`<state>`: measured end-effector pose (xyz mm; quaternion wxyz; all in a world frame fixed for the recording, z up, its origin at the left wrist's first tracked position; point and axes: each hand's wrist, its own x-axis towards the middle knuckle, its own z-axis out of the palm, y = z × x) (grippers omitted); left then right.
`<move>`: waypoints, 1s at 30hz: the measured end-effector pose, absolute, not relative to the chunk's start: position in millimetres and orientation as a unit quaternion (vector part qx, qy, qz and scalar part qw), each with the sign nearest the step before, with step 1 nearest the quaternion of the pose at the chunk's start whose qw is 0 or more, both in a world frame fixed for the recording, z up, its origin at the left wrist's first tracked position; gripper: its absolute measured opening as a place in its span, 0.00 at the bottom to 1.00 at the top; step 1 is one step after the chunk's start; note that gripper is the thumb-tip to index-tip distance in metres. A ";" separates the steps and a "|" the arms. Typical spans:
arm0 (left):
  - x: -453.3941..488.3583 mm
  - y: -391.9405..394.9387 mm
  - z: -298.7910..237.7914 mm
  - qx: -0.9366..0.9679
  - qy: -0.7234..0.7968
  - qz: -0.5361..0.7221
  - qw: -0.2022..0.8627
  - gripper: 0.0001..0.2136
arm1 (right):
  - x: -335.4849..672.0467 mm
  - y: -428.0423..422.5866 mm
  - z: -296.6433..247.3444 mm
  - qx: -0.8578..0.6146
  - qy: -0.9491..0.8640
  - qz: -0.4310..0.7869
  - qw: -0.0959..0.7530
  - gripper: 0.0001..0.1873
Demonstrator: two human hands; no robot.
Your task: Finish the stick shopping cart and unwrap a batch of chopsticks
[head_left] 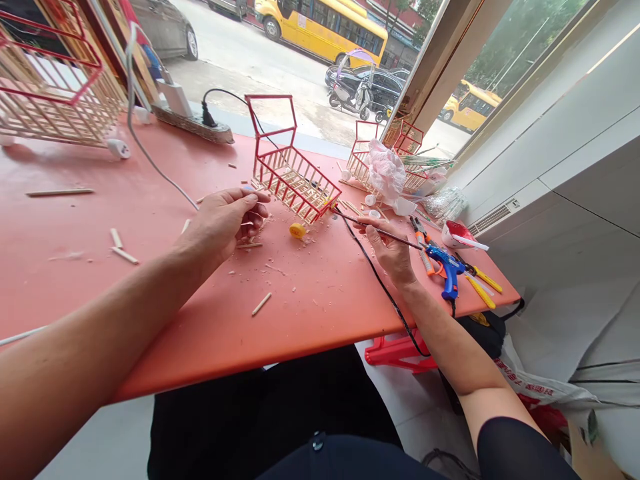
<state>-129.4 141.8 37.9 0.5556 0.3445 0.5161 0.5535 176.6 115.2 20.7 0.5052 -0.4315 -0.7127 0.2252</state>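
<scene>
A miniature shopping cart (295, 183) made of light wooden sticks, its rim and handle red, stands on the table. Under its near corner is a yellow bottle cap (297, 231). My left hand (233, 213) is beside the cart's left end, fingers curled and thumb close to the forefinger; whatever lies between them is hidden. In my right hand (387, 247) is a thin dark-handled paintbrush (400, 236), gripped between thumb and fingers. Its tip is at the cart's right corner, touching or very near it.
Beyond my right hand lie a blue glue gun (449, 270), pliers (424, 247) and a tub of red paint (457, 235). More stick carts stand at far left (60, 93) and back right (360, 167). A power strip (193, 123) and loose sticks (261, 303) lie on the orange table (200, 347).
</scene>
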 end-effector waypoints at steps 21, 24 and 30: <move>-127.6 135.7 47.1 0.351 0.513 0.548 0.559 0.10 | 174.0 108.7 23.2 -0.448 -0.741 0.152 0.476 0.18; -127.8 135.9 46.7 0.351 0.510 0.549 0.561 0.12 | 172.3 108.0 25.0 -0.441 -0.739 0.157 0.484 0.18; -128.5 136.6 46.3 0.347 0.513 0.548 0.562 0.12 | 172.8 106.5 28.2 -0.430 -0.729 0.137 0.515 0.16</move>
